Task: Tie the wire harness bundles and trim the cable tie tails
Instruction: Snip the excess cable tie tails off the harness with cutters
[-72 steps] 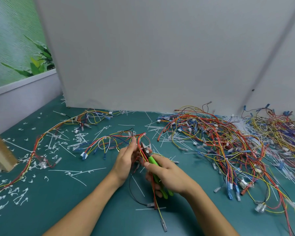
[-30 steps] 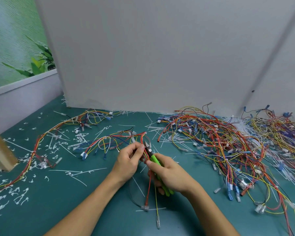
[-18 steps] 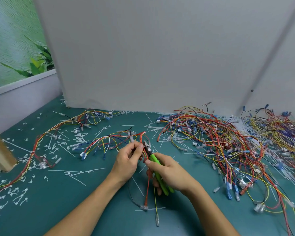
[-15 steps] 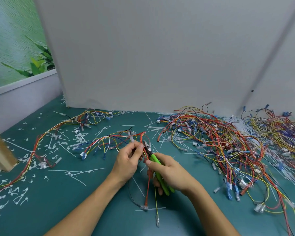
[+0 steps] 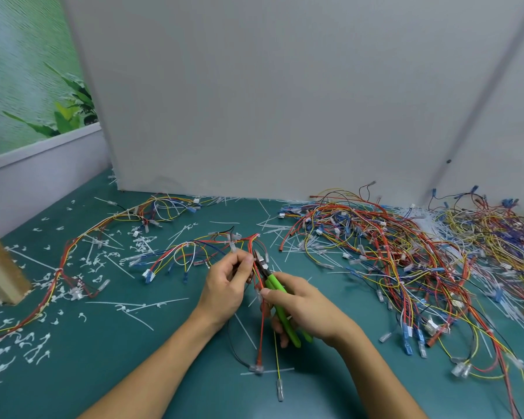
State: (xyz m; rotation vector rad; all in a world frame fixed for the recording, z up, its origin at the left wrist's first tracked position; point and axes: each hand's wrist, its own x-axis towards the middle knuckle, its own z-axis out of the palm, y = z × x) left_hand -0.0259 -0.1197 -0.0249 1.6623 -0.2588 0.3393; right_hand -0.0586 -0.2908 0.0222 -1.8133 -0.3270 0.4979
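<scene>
Head view. Two hands. Left hand [image 5: 226,285] pinches wires of one harness [image 5: 191,243] at table [image 5: 118,373] centre; right hand [image 5: 303,309] wraps one green cutters [image 5: 274,284], tip at wires beside left fingertips [image 5: 248,262]. Second long harness [image 5: 59,269] lies left; tangled pile [image 5: 390,252] right, count impossible. Cut tie tails [image 5: 97,261] litter table. Grey panel [image 5: 254,101] closes far edge; bare table near forearms.

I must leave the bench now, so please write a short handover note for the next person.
Left hand pinches the harness in work beside the cutter nose.
Right hand grips the green cutters, nose at that bundle.
One harness at far left looks tied; cut tails litter the mat.
The big wire pile at right waits.
Left to do: likely trim here, then tie the pile.
</scene>
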